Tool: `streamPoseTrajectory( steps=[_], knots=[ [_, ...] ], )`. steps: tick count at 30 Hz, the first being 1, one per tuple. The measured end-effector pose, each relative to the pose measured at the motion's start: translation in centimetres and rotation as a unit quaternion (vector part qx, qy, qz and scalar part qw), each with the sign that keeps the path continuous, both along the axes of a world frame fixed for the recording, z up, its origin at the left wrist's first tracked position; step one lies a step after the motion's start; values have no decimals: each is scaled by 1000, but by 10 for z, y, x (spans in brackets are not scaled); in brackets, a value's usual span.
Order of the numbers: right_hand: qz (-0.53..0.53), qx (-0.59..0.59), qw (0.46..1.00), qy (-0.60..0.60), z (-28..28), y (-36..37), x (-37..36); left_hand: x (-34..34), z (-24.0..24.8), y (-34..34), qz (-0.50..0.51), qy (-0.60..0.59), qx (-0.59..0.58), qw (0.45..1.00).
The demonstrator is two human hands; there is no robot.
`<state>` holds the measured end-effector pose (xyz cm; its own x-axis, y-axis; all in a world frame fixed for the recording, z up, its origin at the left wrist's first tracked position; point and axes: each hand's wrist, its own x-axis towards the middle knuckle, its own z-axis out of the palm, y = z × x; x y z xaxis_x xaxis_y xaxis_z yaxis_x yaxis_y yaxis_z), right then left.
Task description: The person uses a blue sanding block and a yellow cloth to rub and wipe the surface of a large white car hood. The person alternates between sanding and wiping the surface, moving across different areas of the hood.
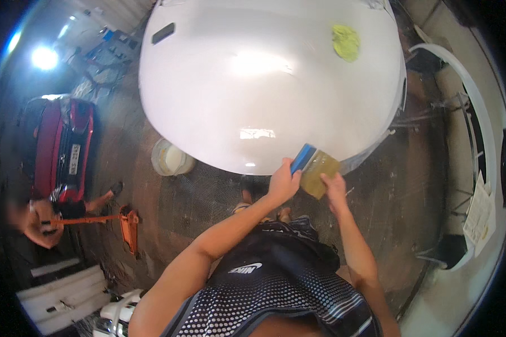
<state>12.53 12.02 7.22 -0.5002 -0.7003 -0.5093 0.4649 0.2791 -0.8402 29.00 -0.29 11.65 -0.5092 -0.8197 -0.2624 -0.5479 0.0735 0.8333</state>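
Note:
Just past the near edge of a glossy white car hood point(208, 95), both my hands are raised over the floor. My left hand point(284, 182) has its fingers closed around a narrow blue block point(303, 159). From the block's right side extends an olive-yellow sheet point(319, 173) that looks like sandpaper. Whether the sheet is fixed to the block or only lies against it, I cannot tell. My right hand point(335, 190) pinches the sheet's right edge. On the hood lie a crumpled lime-green cloth point(346, 42) and a dark flat oblong piece point(163, 33).
A bucket of whitish liquid point(173, 158) stands on the floor left of the hood. Farther left, a person point(44, 222) sits by an orange floor jack point(129, 224) and a red car point(67, 146). A white curved bumper point(486, 112) rests on a stand at the right.

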Motion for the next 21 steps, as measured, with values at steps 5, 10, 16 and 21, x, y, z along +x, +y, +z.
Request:
streamPoseTrajectory(
  steps=[5,10,16,21],
  knots=[
    [123,-15,987,-105,31,-70,92,79,22,4,76,19,-122,989],
    [155,-65,968,-187,64,-110,188,144,35,-6,102,-63,-324,938],
    [206,-65,956,-197,64,-125,291,243,42,-7,153,-168,-327,917],
    [226,-61,958,-164,68,-120,393,345,38,3,155,-181,-324,916]
  ],
)
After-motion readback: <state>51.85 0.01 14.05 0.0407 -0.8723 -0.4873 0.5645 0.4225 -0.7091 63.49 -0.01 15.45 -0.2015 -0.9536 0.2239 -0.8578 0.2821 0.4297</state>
